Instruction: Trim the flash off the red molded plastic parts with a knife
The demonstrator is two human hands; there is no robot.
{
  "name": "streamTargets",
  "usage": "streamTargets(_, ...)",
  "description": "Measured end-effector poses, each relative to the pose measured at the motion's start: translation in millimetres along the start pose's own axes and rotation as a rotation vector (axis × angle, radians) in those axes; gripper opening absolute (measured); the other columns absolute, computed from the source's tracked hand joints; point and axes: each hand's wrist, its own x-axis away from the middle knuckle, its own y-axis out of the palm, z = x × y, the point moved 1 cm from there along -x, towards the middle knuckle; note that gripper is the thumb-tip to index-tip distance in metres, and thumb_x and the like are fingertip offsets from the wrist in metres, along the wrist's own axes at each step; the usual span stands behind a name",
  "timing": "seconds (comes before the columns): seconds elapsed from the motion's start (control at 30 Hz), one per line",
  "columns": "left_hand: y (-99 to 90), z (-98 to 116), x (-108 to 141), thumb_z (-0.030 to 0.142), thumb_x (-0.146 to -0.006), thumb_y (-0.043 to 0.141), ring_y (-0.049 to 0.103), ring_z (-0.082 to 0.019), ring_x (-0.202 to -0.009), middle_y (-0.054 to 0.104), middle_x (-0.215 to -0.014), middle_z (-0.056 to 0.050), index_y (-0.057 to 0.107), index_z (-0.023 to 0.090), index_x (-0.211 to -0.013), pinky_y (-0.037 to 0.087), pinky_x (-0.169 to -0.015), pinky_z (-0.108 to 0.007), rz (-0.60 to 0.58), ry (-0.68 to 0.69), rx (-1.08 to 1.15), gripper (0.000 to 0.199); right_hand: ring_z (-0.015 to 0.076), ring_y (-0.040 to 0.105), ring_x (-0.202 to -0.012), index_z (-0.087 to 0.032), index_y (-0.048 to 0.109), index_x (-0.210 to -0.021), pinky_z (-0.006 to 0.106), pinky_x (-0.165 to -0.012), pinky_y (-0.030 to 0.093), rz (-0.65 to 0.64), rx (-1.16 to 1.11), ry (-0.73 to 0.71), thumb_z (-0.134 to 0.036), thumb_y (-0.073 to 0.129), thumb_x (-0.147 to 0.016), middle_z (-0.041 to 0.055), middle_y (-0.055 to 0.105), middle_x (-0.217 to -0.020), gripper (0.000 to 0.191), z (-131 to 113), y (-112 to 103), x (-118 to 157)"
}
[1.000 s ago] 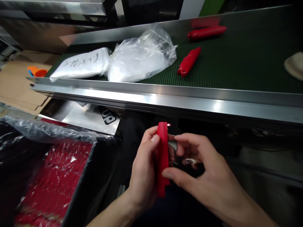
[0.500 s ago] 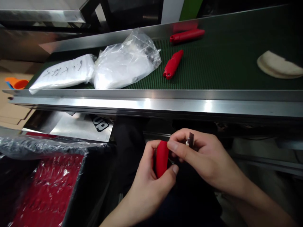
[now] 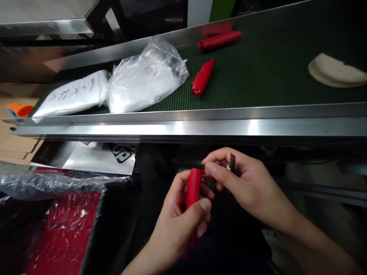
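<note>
My left hand point(image 3: 183, 215) is wrapped round a red plastic piece point(image 3: 194, 187) that stands roughly upright, its lower end poking out below the fingers. At the top of this piece, a small red bit point(image 3: 203, 173) juts toward my right hand point(image 3: 233, 177). The right thumb and forefinger are pinched together close to that bit; whether they touch it I cannot tell. Held in the same hand is a small tool with a dark flat blade-like tip point(image 3: 233, 162) and a whitish part beside it; the rest is hidden by the fingers.
Across the front runs a green conveyor belt point(image 3: 243, 84) with a metal rim point(image 3: 215, 126). Red pieces point(image 3: 203, 77), bagged white material point(image 3: 146, 82) and a pale round pad point(image 3: 334, 72) lie on it. A plastic-lined bin point(image 3: 99, 206) of red pieces stands at lower left.
The red piece has turned in my left hand, so a narrower side and its lower end now show. My right fingertips have come slightly away from its top. The view has shifted slightly.
</note>
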Motion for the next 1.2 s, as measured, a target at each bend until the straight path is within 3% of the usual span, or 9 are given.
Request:
streamTargets(0.1,1.5,3,0,0.029,-0.090,0.066,0.050,-0.003,-0.055,0.058,-0.097,0.000,0.049,0.024,-0.112,0.039,-0.046,-0.014,0.027,0.020,-0.009,0.028,0.0053,0.063,-0.090,-0.033,0.056,-0.118,0.011,-0.077,0.051,0.080,0.082,-0.087,-0.035,0.062,-0.094,-0.0069,0.065,-0.100,0.024,5,-5,9)
streamTargets(0.2,3.3,6,0,0.029,-0.089,0.067,0.050,-0.004,-0.056,0.059,-0.095,0.000,0.049,0.024,-0.112,0.040,-0.046,-0.014,0.083,0.045,-0.034,0.029,0.0068,0.059,-0.108,-0.034,0.054,-0.128,0.014,-0.092,0.047,0.026,0.207,-0.208,-0.026,0.054,-0.099,-0.0050,0.061,-0.118,0.030,6,-9,19)
streamTargets(0.37,9.7,12,0,0.028,-0.087,0.069,0.049,-0.004,-0.053,0.060,-0.088,0.002,0.049,0.022,-0.107,0.039,-0.044,-0.012,0.200,0.052,-0.061,0.029,0.0138,0.057,-0.108,-0.019,0.059,-0.127,0.028,-0.095,0.047,0.098,0.494,-0.485,-0.006,0.052,-0.093,0.0046,0.060,-0.118,0.037,0,-13,28)
streamTargets(0.5,14.3,16,1,0.026,-0.086,0.070,0.049,-0.003,-0.051,0.061,-0.088,0.002,0.050,0.022,-0.106,0.037,-0.042,-0.012,0.222,0.054,-0.072,0.029,0.0196,0.058,-0.103,-0.012,0.061,-0.123,0.038,-0.088,0.050,0.117,0.617,-0.613,0.002,0.054,-0.087,0.0106,0.062,-0.115,0.039,-3,-10,27)
streamTargets(1.0,14.3,13,5,0.028,-0.088,0.069,0.048,-0.002,-0.049,0.062,-0.093,-0.001,0.050,0.021,-0.104,0.035,-0.042,-0.014,0.222,0.073,-0.122,0.026,0.0244,0.060,-0.099,-0.007,0.064,-0.118,0.042,-0.079,0.051,0.125,0.676,-0.713,0.005,0.059,-0.084,0.0158,0.065,-0.108,0.036,-4,-8,25)
streamTargets(1.2,18.9,13,9,0.027,-0.087,0.069,0.053,-0.005,-0.056,0.065,-0.092,-0.001,0.052,0.021,-0.101,0.037,-0.046,-0.015,0.166,0.141,-0.103,0.023,0.0210,0.061,-0.097,-0.015,0.065,-0.121,0.039,-0.081,0.051,0.251,0.652,-0.625,0.004,0.059,-0.084,0.0092,0.066,-0.110,0.042,6,-18,24)
